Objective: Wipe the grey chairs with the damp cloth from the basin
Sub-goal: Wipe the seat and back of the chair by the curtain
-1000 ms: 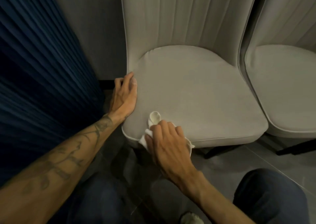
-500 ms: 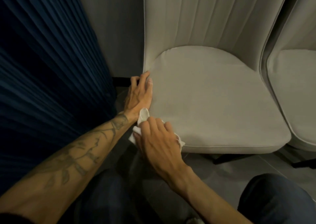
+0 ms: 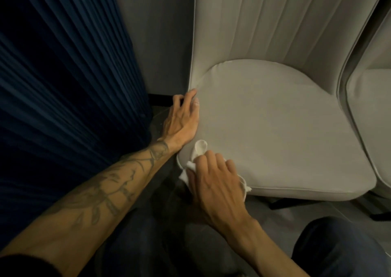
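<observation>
A grey upholstered chair (image 3: 275, 124) with a ribbed back fills the middle of the view. My right hand (image 3: 213, 183) presses a white damp cloth (image 3: 200, 147) onto the seat's front left corner; the cloth sticks out above my fingers and at the right of my palm. Along the seat's left edge lies my left hand (image 3: 182, 120), flat, fingers together, thumb side on the cushion, holding nothing. A second grey chair (image 3: 372, 111) stands just to the right, cut off by the frame edge.
A dark blue pleated curtain (image 3: 63, 86) hangs close on the left. A grey wall (image 3: 156, 33) is behind the chairs. Black chair legs (image 3: 281, 202) show under the seat on a grey tiled floor. My knees in dark trousers (image 3: 338, 249) are at the bottom.
The view has shifted left, so the chair sits further right in frame. My right hand with the cloth slid from the seat's front edge to its front left corner. My left hand stayed on the seat's edge.
</observation>
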`<action>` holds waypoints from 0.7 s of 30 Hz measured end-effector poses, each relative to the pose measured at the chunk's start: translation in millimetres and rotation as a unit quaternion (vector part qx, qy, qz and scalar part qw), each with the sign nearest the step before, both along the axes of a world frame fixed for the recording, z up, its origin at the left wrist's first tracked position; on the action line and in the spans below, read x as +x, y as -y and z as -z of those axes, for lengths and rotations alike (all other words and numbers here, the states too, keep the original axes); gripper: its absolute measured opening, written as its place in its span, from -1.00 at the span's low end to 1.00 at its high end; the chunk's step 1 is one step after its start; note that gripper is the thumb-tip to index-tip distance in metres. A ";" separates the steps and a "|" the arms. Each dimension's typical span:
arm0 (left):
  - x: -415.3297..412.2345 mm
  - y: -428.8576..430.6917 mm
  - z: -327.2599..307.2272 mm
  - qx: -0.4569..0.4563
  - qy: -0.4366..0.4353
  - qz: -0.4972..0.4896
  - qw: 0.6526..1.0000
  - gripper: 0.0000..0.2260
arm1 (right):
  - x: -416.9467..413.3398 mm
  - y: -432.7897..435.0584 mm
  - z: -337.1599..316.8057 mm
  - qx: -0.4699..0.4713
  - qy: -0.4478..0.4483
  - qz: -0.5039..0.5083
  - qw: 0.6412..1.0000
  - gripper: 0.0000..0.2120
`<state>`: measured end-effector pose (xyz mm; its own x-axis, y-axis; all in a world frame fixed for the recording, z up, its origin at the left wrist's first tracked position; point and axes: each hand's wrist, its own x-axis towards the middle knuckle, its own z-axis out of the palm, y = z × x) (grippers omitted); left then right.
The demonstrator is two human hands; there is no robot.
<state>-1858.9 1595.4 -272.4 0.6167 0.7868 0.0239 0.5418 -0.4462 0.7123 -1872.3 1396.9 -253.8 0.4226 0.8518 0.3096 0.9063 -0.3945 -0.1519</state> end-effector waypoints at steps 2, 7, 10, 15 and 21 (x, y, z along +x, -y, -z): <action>1.9 -0.4 -1.6 -0.002 -0.002 -0.002 1.000 -0.60 | -7.8 -16.4 -4.3 -0.012 -0.001 0.010 1.000 -0.77; 5.9 3.6 -2.1 -0.002 -0.016 -0.001 1.000 -0.60 | 3.1 -13.6 -11.1 -0.022 -0.016 -0.017 0.999 -0.75; 3.7 3.4 -0.9 0.009 -0.008 -0.002 1.000 -0.59 | 35.4 18.2 -15.9 -0.068 0.007 0.005 0.998 -0.70; 2.7 4.3 -3.1 0.014 -0.014 -0.005 1.000 -0.59 | 37.2 17.8 -17.1 -0.047 -0.005 0.021 0.999 -0.75; 0.0 0.2 -0.6 0.001 -0.025 0.016 1.000 -0.58 | -8.7 -26.1 -7.6 -0.020 -0.016 -0.038 0.999 -0.80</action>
